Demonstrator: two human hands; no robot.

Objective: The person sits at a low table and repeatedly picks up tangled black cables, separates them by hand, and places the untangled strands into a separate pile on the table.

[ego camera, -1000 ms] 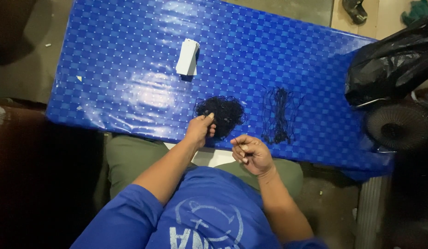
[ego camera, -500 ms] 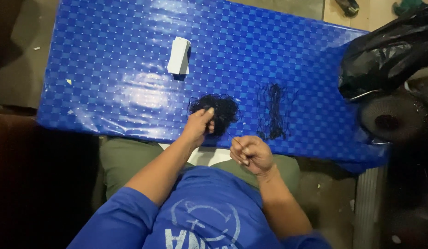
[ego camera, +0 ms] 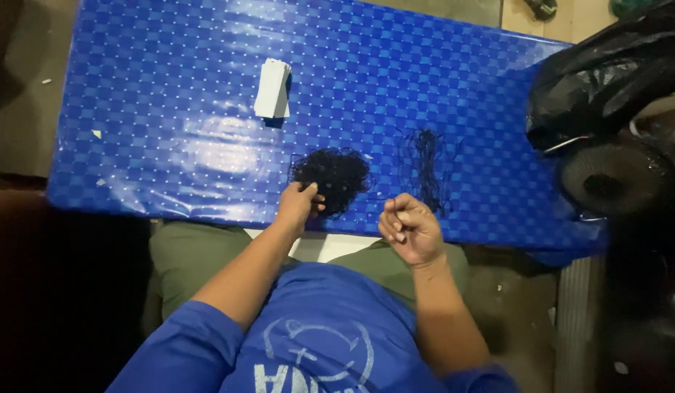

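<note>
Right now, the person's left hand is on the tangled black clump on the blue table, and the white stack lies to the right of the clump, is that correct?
Not quite. In the head view the left hand is on the tangled black clump on the blue table, but the white stack lies to the left of the clump, farther from the person.

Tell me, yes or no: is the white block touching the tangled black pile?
No, the white block lies apart on the blue table, farther up from the tangled black pile under the left hand.
</note>
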